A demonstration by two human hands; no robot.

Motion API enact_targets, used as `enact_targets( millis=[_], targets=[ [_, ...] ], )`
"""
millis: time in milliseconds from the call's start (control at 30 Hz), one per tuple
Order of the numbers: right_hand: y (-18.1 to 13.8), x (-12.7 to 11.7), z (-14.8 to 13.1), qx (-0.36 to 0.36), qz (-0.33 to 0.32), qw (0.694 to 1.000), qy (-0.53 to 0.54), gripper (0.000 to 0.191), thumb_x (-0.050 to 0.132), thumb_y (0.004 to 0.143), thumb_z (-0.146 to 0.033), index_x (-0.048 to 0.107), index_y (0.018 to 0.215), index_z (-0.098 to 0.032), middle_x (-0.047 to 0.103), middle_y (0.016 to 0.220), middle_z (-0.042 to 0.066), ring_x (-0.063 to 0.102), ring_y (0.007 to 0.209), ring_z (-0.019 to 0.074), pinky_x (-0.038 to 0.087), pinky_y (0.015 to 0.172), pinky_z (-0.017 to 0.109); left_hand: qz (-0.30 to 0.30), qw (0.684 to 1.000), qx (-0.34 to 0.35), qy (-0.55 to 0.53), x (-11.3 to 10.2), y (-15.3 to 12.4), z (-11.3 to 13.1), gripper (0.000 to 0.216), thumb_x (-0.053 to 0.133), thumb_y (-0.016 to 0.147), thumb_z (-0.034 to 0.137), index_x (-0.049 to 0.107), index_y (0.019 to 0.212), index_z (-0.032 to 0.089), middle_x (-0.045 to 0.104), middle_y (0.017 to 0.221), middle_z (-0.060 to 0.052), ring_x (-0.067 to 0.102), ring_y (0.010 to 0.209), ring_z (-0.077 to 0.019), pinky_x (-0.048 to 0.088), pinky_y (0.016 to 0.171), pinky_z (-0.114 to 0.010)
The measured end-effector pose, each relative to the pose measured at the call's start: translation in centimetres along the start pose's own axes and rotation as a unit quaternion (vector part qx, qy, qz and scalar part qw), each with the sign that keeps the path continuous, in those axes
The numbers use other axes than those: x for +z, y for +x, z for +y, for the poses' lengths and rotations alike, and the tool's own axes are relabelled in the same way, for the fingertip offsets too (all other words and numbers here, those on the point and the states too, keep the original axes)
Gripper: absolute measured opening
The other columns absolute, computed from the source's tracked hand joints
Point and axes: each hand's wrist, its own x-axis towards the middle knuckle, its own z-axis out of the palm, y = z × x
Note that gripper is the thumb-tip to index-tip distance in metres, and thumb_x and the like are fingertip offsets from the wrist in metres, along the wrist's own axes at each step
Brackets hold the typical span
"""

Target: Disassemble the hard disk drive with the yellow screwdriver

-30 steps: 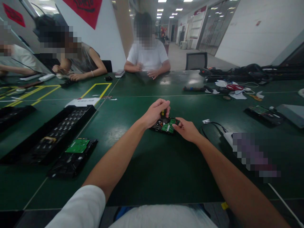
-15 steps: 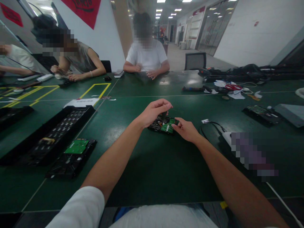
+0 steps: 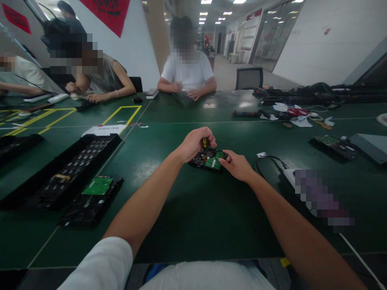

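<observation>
A hard drive (image 3: pixel 213 162) with a green circuit board lies on the green table ahead of me. My left hand (image 3: pixel 193 144) is closed above its far left part, around a screwdriver (image 3: pixel 205 142) with a black and yellow handle. Its tip is too small and dark to make out. My right hand (image 3: pixel 237 164) grips the drive's right edge, thumb on the near side and fingers on the far side.
At left stand a long black tray (image 3: pixel 81 167) and another hard drive (image 3: pixel 93 201). To the right are a cabled, blurred-out device (image 3: pixel 317 195), a further drive (image 3: pixel 332 147) and a grey box (image 3: pixel 371 147). People sit across the table.
My left hand has turned at the wrist and its fingers have curled in, so the yellow on the screwdriver handle now shows. My right hand stays on the drive. Another person appears behind at far left.
</observation>
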Motion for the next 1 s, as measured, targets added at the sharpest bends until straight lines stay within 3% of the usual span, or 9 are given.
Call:
enact_targets(
  millis=[333,567,767,1000],
  targets=[
    [0.04,0.22,0.30,0.005,-0.003,1.000,0.008,0.054,0.058,0.101,-0.047,0.053,0.146,-0.017,0.075,0.089,0.004,0.068,0.076,0.0196,0.045,0.067,0.028,0.029,0.995,-0.003,0.097,-0.21,-0.09,0.10,0.025,0.064,0.086,0.037,0.056,0.071,0.019,0.055,0.075,0.000,0.055,0.071,-0.0137,0.047,0.079,-0.030],
    [-0.04,0.03,0.05,0.000,0.000,1.000,0.008,0.052,0.059,0.101,-0.045,0.054,0.144,-0.018,0.075,0.089,0.005,0.068,0.075,0.0197,0.045,0.067,0.028,-0.005,0.998,-0.005,0.064,0.19,-0.34,0.30,0.017,0.067,0.089,0.034,0.062,0.091,0.018,0.058,0.081,0.001,0.056,0.074,-0.0117,0.045,0.077,-0.028],
    [-0.02,-0.01,0.10,-0.002,-0.007,1.000,0.008,0.051,0.058,0.102,-0.045,0.053,0.145,-0.018,0.075,0.088,0.004,0.068,0.076,0.0196,0.045,0.066,0.028,0.015,0.998,-0.004,0.060,0.08,-0.30,0.22,0.020,0.071,0.088,0.035,0.060,0.090,0.018,0.060,0.077,0.002,0.057,0.072,-0.0108,0.044,0.076,-0.027],
    [0.06,0.10,0.12,0.005,-0.005,1.000,0.004,0.053,0.059,0.101,-0.045,0.053,0.146,-0.017,0.075,0.090,0.005,0.068,0.076,0.0188,0.044,0.066,0.027,-0.001,1.000,-0.009,0.012,0.50,-0.51,0.50,0.023,0.070,0.090,0.037,0.057,0.088,0.018,0.064,0.076,0.000,0.061,0.073,-0.0132,0.046,0.075,-0.029]
  ],
)
